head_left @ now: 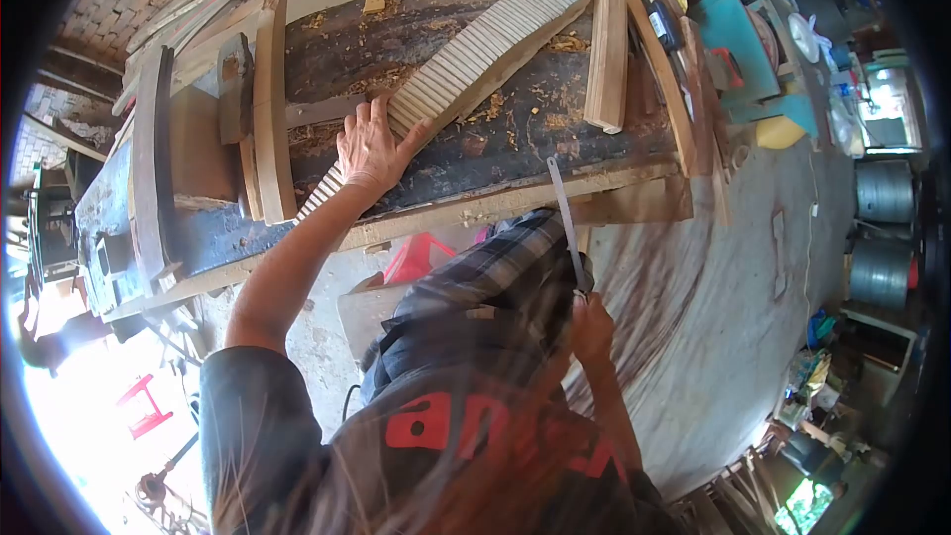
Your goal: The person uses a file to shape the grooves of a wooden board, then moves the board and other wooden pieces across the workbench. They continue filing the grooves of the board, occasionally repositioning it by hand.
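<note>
My left hand (371,147) lies with fingers spread on a long wooden piece (475,48), pressing near its lower left part. Rows of close crosswise grooves cover the top of this piece, which lies slantwise across the dark, worn workbench (525,124). At my right side, away from the bench, my right hand (592,327) is closed around the lower end of a narrow metal blade (565,206). The blade points up toward the bench edge and has a small hole near its tip. Its gripped end is partly hidden and blurred.
Wooden strips (270,99) lie across the bench's left side; a short block (606,59) and more strips lie right. Wood chips (570,43) are scattered about. A teal cabinet (738,50) and metal drums (882,191) stand right. A red stool (421,258) is under the bench.
</note>
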`<action>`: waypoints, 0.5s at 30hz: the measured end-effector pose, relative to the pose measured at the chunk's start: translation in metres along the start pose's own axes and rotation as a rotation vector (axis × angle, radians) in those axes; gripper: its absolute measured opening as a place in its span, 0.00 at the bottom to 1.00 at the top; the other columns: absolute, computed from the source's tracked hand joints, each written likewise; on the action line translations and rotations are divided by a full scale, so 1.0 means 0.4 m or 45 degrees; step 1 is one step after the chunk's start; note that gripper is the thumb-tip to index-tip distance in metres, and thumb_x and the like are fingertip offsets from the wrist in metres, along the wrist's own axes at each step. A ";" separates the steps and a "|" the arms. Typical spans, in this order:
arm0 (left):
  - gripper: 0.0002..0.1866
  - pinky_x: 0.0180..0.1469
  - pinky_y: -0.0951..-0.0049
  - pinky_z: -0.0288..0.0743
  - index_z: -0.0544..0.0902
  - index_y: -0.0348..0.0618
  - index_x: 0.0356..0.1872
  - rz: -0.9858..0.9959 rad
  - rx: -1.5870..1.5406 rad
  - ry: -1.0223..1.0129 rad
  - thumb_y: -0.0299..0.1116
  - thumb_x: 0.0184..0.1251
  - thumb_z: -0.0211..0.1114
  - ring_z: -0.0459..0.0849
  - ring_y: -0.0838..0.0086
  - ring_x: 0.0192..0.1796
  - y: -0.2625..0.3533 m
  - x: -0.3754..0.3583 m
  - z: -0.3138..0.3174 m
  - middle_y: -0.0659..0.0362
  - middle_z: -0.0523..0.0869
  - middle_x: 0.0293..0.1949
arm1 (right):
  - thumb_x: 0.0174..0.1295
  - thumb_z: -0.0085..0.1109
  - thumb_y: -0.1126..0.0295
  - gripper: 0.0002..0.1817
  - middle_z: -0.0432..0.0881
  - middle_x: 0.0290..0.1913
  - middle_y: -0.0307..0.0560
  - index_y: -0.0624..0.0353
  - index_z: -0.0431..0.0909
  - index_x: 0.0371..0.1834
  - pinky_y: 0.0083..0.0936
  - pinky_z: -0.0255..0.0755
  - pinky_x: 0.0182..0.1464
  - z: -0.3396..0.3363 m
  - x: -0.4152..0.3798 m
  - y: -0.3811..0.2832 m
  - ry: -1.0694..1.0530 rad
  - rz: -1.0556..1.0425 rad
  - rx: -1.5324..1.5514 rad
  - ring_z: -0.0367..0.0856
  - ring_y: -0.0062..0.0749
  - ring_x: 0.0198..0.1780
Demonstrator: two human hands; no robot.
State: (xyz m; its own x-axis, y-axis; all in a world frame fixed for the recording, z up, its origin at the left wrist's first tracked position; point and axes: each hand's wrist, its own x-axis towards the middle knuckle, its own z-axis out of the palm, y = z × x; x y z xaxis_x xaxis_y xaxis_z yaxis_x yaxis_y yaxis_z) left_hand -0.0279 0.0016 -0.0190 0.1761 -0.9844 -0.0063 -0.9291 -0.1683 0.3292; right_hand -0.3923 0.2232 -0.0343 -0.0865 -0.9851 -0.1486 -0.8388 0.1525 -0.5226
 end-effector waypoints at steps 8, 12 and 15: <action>0.37 0.60 0.53 0.67 0.73 0.43 0.61 -0.082 -0.052 0.101 0.66 0.66 0.50 0.74 0.52 0.59 0.000 -0.002 0.004 0.47 0.77 0.54 | 0.72 0.47 0.68 0.11 0.79 0.33 0.63 0.65 0.74 0.47 0.45 0.71 0.36 -0.067 0.177 -0.001 -0.024 -0.204 0.221 0.79 0.60 0.35; 0.26 0.57 0.53 0.69 0.75 0.45 0.59 -0.101 0.009 0.133 0.54 0.71 0.52 0.76 0.51 0.56 0.014 -0.004 0.003 0.48 0.78 0.53 | 0.71 0.48 0.69 0.08 0.78 0.35 0.64 0.65 0.72 0.42 0.49 0.71 0.37 -0.044 0.337 -0.035 -0.087 -0.413 0.239 0.78 0.63 0.36; 0.28 0.56 0.52 0.69 0.76 0.43 0.56 -0.138 -0.010 0.130 0.57 0.69 0.52 0.77 0.51 0.54 0.019 0.000 0.001 0.49 0.79 0.50 | 0.71 0.50 0.69 0.08 0.76 0.31 0.60 0.63 0.69 0.37 0.50 0.69 0.34 -0.034 0.416 -0.118 -0.177 -0.568 0.379 0.77 0.61 0.33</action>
State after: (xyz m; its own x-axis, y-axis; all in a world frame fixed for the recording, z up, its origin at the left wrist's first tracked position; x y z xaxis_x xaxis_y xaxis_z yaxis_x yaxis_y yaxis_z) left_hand -0.0350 0.0002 -0.0169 0.3076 -0.9500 0.0535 -0.9004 -0.2725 0.3391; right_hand -0.3746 0.0510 -0.0229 0.3313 -0.9426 0.0425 -0.5877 -0.2414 -0.7723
